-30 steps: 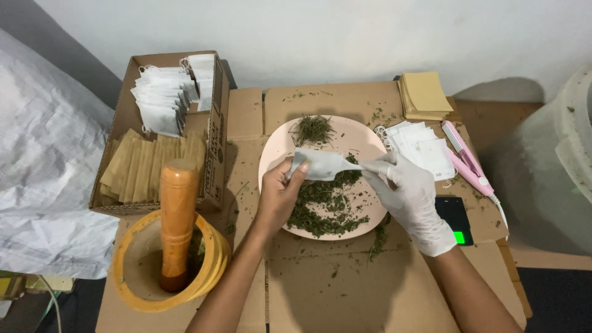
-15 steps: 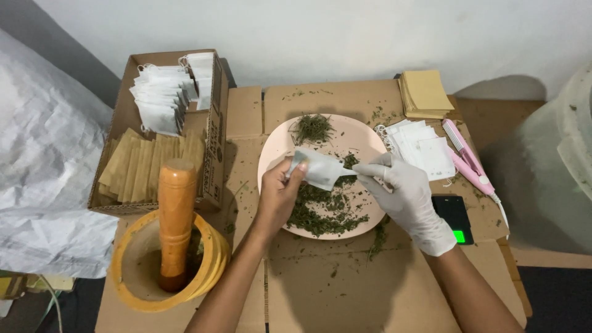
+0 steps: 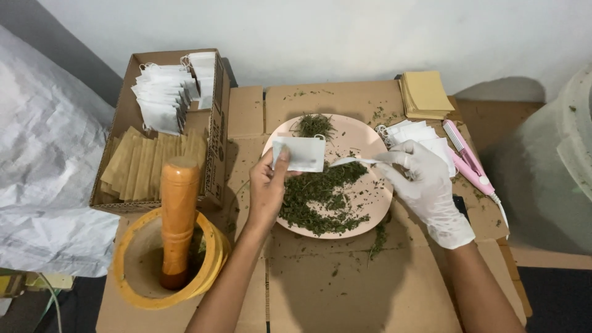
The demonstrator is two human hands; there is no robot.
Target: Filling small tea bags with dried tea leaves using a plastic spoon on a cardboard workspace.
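Note:
My bare left hand [image 3: 267,190] holds a small white filter bag [image 3: 299,153] upright over a pink plate [image 3: 374,206] covered with dried green herbs [image 3: 322,195]. My right hand [image 3: 427,185], in a white glove, grips a white spoon [image 3: 353,161] whose bowl lies just right of the bag, above the herbs. A smaller herb heap [image 3: 314,126] sits at the plate's far edge.
A yellow mortar [image 3: 139,259] with an orange pestle [image 3: 179,209] stands front left. A cardboard box [image 3: 135,117] behind it holds white bags and tan envelopes. Loose white bags [image 3: 419,139], tan envelopes [image 3: 425,94] and a pink sealer tool [image 3: 468,161] lie right. A grey bin [image 3: 555,172] stands far right.
The left hand has turned the bag more upright and drawn it slightly left. The gloved right hand has pulled the spoon back from the bag's mouth.

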